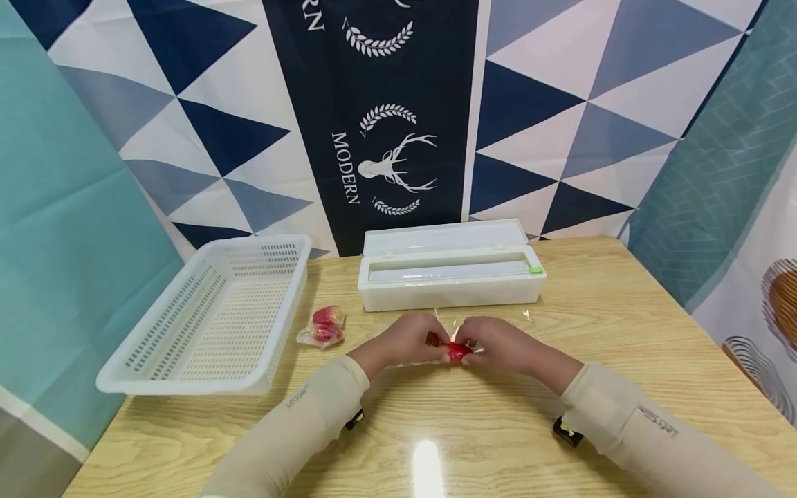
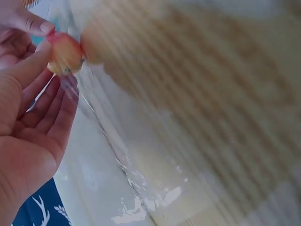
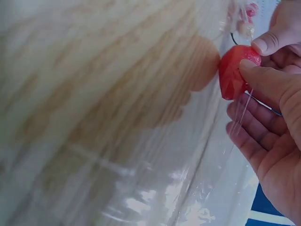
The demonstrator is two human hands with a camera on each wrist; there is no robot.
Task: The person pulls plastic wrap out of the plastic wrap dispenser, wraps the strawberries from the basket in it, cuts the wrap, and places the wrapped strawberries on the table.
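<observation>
Near the middle of the table (image 1: 623, 304), just in front of the white cling-film dispenser box (image 1: 450, 273), both hands meet over a small red fruit (image 1: 458, 351) that lies on a sheet of clear film (image 3: 197, 188). The left hand (image 1: 407, 339) pinches the fruit between thumb and forefinger, its other fingers loosely extended beneath, as the left wrist view shows; the right hand (image 1: 498, 344) does the same from the other side, thumb and forefinger tips closed on the fruit with film running over them. The fruit looks small, light and smooth-skinned, probably soft enough to bruise, so a gentle fingertip hold across its sides seems the safer grip. The film is thin, limp and clingy; it wrinkles and catches the light, and it will likely stick to itself and to skin, so it is best taken by its free edges and kept taut while it is drawn round the fruit. To the left, two wrapped red fruits (image 1: 324, 326) lie on the table beside a white perforated basket (image 1: 212, 311), well apart from the hands.
</observation>
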